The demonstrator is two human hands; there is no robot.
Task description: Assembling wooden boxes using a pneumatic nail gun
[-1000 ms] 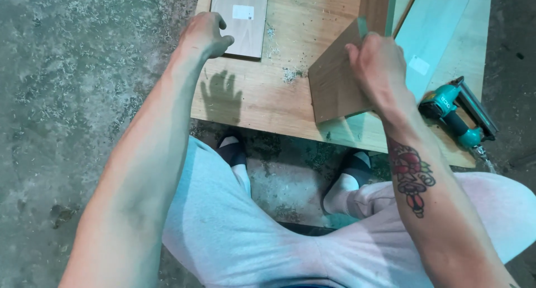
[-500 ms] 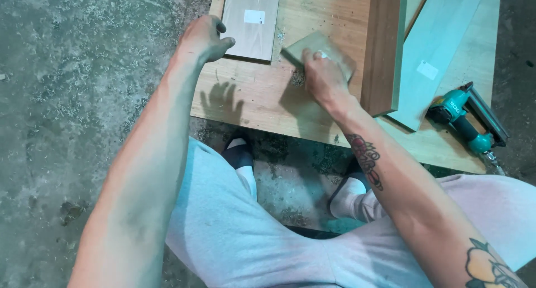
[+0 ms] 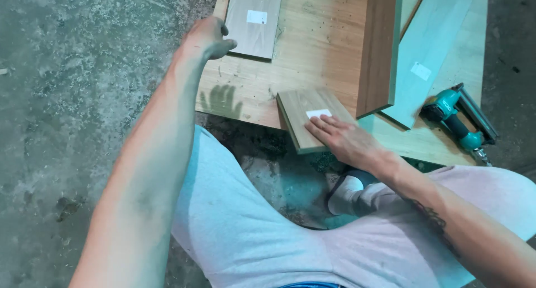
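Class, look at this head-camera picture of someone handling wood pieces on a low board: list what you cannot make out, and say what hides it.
- Head view: the near end of the small wood panel lies under the right hand.
- The left hand shows only its back; its fingertips at the board's edge are hidden.
- The grey panel and the dark upright board are cut off by the top edge.
- The teal nail gun: its tip is too small to read.

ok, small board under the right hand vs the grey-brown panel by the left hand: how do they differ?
The small board is light tan; the grey-brown panel is duller and greyer. The small board overhangs the near edge of the plywood sheet, with the right hand flat on it; the grey-brown panel lies at the sheet's left edge beside the left hand. Both carry a white sticker.
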